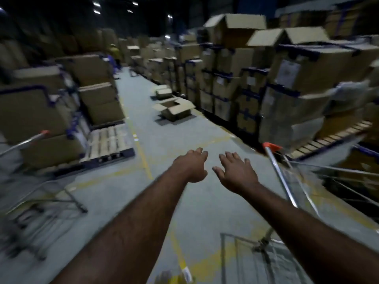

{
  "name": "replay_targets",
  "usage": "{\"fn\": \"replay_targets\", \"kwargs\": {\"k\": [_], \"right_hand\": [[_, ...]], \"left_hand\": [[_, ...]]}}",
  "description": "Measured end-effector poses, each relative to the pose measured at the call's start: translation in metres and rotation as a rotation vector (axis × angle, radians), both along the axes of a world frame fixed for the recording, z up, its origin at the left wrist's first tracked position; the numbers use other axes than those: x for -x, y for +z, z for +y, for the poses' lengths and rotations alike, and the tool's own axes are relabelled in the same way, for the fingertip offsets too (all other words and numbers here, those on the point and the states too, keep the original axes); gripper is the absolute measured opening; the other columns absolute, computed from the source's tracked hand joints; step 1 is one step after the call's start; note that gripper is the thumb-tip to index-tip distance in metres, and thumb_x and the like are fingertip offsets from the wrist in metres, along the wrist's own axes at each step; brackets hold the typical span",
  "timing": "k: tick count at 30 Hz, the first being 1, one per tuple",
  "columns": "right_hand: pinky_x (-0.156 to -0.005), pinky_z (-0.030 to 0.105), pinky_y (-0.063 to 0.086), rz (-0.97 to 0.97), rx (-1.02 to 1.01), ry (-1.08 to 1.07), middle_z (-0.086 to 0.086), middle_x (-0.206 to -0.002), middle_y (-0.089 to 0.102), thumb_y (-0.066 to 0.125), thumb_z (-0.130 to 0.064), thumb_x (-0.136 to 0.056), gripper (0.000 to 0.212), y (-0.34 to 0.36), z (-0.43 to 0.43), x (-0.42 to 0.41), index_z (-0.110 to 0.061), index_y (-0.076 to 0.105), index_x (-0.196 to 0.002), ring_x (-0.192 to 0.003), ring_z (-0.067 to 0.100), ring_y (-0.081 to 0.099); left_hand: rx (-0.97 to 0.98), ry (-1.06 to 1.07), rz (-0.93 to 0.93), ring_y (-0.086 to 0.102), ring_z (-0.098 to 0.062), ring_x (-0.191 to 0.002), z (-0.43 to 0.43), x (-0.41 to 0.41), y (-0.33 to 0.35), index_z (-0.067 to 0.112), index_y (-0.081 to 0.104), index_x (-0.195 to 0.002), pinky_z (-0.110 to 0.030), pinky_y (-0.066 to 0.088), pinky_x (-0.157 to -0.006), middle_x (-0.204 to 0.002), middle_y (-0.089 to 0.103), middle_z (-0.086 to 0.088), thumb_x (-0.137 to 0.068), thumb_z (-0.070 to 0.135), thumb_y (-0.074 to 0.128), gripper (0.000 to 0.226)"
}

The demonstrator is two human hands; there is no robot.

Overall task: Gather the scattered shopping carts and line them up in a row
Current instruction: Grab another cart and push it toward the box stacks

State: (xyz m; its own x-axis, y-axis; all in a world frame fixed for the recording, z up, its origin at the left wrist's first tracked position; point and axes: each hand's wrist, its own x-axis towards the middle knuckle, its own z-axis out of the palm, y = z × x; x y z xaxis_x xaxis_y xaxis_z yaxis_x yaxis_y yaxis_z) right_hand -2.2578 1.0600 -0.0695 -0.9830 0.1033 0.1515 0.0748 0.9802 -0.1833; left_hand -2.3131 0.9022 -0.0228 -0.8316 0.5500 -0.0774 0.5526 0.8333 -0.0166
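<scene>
My left hand (191, 167) and right hand (235, 173) are spread loose, holding nothing. Right cart (281, 177) is just beside my right hand, left cart (24, 142) well off left. Open box (176, 113) ahead on grey floor (164, 140), cartons (303, 64) stacked around.

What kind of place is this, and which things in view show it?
Most likely a warehouse. Stacked cardboard boxes line both sides of a long aisle, a wooden pallet sits at the left, and the concrete floor has yellow painted lines.
</scene>
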Motion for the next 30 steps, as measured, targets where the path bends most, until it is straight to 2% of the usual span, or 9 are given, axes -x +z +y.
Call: {"fn": "replay_targets", "kwargs": {"k": [5,9,12,16,19,21,24,27,30], "right_hand": [[-0.114,0.052,0.023,0.075,-0.077,0.335,0.002,-0.158,0.032,0.031,-0.055,-0.103,0.059,0.043,-0.143,0.024,-0.02,0.033,-0.15,-0.147,0.022,0.024],[-0.113,0.051,0.024,0.133,-0.113,0.612,0.004,-0.158,0.033,0.033,-0.056,-0.102,0.059,0.063,-0.292,0.006,-0.021,0.036,-0.149,-0.146,0.023,0.025],[-0.109,0.05,0.028,0.175,-0.143,0.837,0.004,-0.154,0.039,0.029,-0.06,-0.1,0.061,0.074,-0.412,-0.036,-0.021,0.041,-0.146,-0.143,0.024,0.03],[-0.112,0.052,0.029,0.231,-0.124,1.129,0.004,-0.157,0.037,0.006,-0.07,-0.085,0.085,0.087,-0.567,-0.118,-0.023,0.041,-0.147,-0.145,0.023,0.031],[-0.116,0.054,0.024,0.233,-0.108,1.337,0.005,-0.162,0.028,0.024,-0.064,-0.099,0.069,0.098,-0.673,-0.195,-0.021,0.033,-0.152,-0.149,0.023,0.024],[-0.117,0.054,0.023,0.238,-0.067,1.428,0.004,-0.162,0.028,0.026,-0.063,-0.099,0.069,0.101,-0.719,-0.232,-0.02,0.033,-0.153,-0.149,0.023,0.022],[-0.115,0.052,0.024,0.242,-0.036,1.624,0.004,-0.161,0.03,0.016,-0.068,-0.092,0.079,0.101,-0.792,-0.314,-0.021,0.033,-0.152,-0.149,0.024,0.023],[-0.115,0.051,0.026,0.265,-0.037,1.83,0.004,-0.161,0.031,0.03,-0.06,-0.1,0.066,0.098,-0.853,-0.396,-0.02,0.033,-0.153,-0.147,0.024,0.024],[-0.113,0.05,0.027,0.285,-0.026,1.991,0.004,-0.159,0.033,0.027,-0.063,-0.098,0.069,0.094,-0.901,-0.464,-0.021,0.035,-0.152,-0.146,0.023,0.026]], "left_hand": [[-0.034,0.282,0.074,0.019,-0.029,-0.149,-0.164,-0.021,0.029,0.016,0.014,-0.158,-0.051,0.038,-0.111,-0.167,0.008,-0.007,-0.099,0.039,0.055,0.076],[-0.055,0.539,0.109,0.018,-0.027,-0.15,-0.317,-0.085,0.035,0.017,0.015,-0.159,-0.049,0.035,-0.114,-0.166,0.011,-0.005,-0.097,0.039,0.056,0.077],[-0.049,0.759,0.102,0.023,-0.029,-0.149,-0.434,-0.161,0.036,0.019,0.019,-0.157,-0.047,0.034,-0.114,-0.166,0.014,-0.005,-0.094,0.039,0.056,0.075],[-0.042,1.025,0.146,0.031,-0.029,-0.144,-0.569,-0.289,0.048,0.018,0.029,-0.152,-0.046,0.038,-0.111,-0.16,0.026,-0.009,-0.092,0.038,0.056,0.068],[0.002,1.233,0.164,0.025,-0.028,-0.147,-0.649,-0.396,0.055,0.018,0.024,-0.155,-0.047,0.036,-0.112,-0.164,0.018,-0.007,-0.094,0.037,0.057,0.072],[0.01,1.3,0.184,0.022,-0.028,-0.148,-0.682,-0.445,0.053,0.018,0.02,-0.156,-0.048,0.036,-0.113,-0.165,0.013,-0.008,-0.094,0.041,0.057,0.076],[0.011,1.465,0.176,0.021,-0.028,-0.149,-0.722,-0.541,0.049,0.018,0.019,-0.156,-0.047,0.034,-0.114,-0.166,0.014,-0.008,-0.094,0.043,0.057,0.077],[-0.011,1.642,0.167,0.02,-0.028,-0.15,-0.75,-0.631,0.038,0.016,0.02,-0.156,-0.047,0.033,-0.115,-0.166,0.013,-0.009,-0.094,0.04,0.056,0.075],[-0.034,1.798,0.169,0.023,-0.029,-0.148,-0.769,-0.704,0.026,0.016,0.022,-0.155,-0.047,0.035,-0.113,-0.165,0.017,-0.009,-0.094,0.04,0.057,0.074]]}}
